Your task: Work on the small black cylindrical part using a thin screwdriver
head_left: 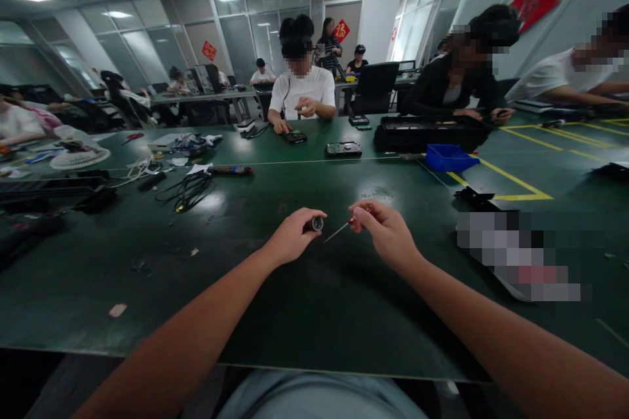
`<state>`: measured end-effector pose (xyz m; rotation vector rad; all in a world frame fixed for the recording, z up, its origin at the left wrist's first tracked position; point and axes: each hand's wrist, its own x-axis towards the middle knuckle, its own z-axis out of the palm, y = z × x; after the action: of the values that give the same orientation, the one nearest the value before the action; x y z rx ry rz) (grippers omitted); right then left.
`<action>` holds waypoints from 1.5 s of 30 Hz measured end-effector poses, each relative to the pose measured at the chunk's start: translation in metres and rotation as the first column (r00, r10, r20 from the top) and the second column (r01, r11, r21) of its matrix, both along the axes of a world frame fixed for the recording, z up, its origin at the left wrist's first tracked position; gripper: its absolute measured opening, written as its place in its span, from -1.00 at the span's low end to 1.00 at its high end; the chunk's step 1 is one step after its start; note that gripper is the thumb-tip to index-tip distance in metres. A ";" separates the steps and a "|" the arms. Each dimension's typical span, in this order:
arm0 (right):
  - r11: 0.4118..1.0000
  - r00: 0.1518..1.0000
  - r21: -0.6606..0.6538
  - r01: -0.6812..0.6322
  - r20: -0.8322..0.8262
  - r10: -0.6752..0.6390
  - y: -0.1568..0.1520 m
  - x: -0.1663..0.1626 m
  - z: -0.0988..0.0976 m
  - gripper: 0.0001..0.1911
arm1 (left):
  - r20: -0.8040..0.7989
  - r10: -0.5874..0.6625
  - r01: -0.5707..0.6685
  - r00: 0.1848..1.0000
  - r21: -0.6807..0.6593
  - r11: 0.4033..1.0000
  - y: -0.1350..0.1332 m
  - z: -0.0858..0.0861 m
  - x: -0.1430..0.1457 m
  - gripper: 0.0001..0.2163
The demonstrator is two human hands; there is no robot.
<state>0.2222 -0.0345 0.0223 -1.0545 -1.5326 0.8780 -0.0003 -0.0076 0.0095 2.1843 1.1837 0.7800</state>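
Observation:
My left hand (289, 236) is closed around a short dark cylinder (317, 223), whose round, silvery-rimmed end faces right. What kind of part it is I cannot make out, and the fingers hide most of its body. To its right, my right hand (387, 229) pinches a thin screwdriver (338, 232) with a reddish handle. The slim metal shaft slants down and left, its tip just short of the cylinder and apart from it. Both hands are raised over the dark green table (314, 301).
A blue bin (449, 158), a circuit-board unit (343, 149) and a long black housing (432, 133) lie farther back. Coiled black cables (189, 190) and a pen-like tool (232, 170) are at left. A partly blurred pale object (515, 262) lies right. Across sits a person (303, 91) handling a board.

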 end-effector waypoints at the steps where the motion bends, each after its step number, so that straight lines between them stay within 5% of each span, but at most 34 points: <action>1: 1.000 1.000 0.003 -0.005 -0.024 0.005 0.000 0.000 0.000 -0.75 | 0.009 0.016 -0.016 1.000 -0.008 1.000 0.000 0.000 0.000 -0.67; 18: 0.992 0.994 0.067 0.105 0.030 -0.107 -0.004 -0.001 0.000 -0.74 | 0.038 0.026 -0.027 0.999 0.024 0.999 0.001 -0.005 0.000 -0.66; 27: 0.953 0.898 0.201 0.225 0.336 -0.283 -0.007 0.003 0.006 -0.60 | 0.042 0.004 -0.005 0.999 0.017 1.000 0.000 -0.004 0.000 -0.65; 35: 0.967 0.943 0.255 0.029 0.313 -0.111 -0.010 0.000 0.006 -0.84 | 0.038 0.024 -0.026 0.999 0.048 0.999 0.003 -0.007 -0.003 -0.64; 45: 0.979 0.907 0.197 0.060 0.399 -0.136 -0.009 0.000 0.004 -0.62 | 0.004 -0.015 0.015 1.000 0.073 0.997 0.001 -0.004 -0.001 -0.66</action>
<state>0.2223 -0.0437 0.0263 -1.2228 -1.8493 0.4490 -0.0010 -0.0067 0.0056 2.2466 1.1517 0.8334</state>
